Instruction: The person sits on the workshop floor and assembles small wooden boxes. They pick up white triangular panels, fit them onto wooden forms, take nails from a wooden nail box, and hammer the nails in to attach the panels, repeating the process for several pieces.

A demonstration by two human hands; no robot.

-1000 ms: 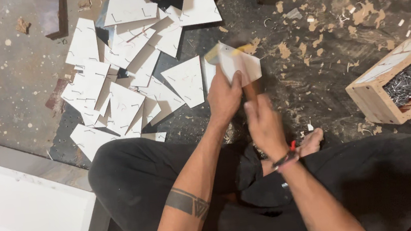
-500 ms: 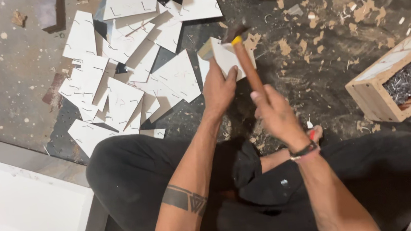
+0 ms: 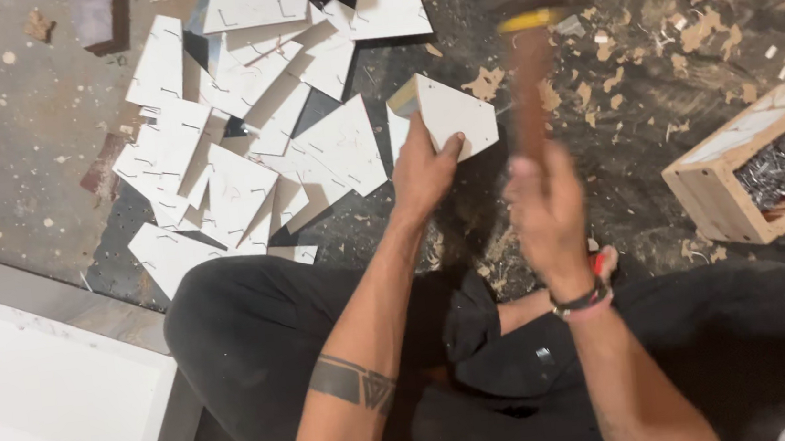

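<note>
On the dark, chip-strewn floor, the left hand clasps a white corner piece, its point aimed right. Above it, the right hand is closed around a hammer, handle upright, motion-blurred head near the top edge.

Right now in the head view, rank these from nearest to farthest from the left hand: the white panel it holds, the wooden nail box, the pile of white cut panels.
1. White panel: gripped in the left hand.
2. Pile of white cut panels: on the floor, to its left.
3. Wooden nail box: far right, beyond the right hand and its hammer.
</note>
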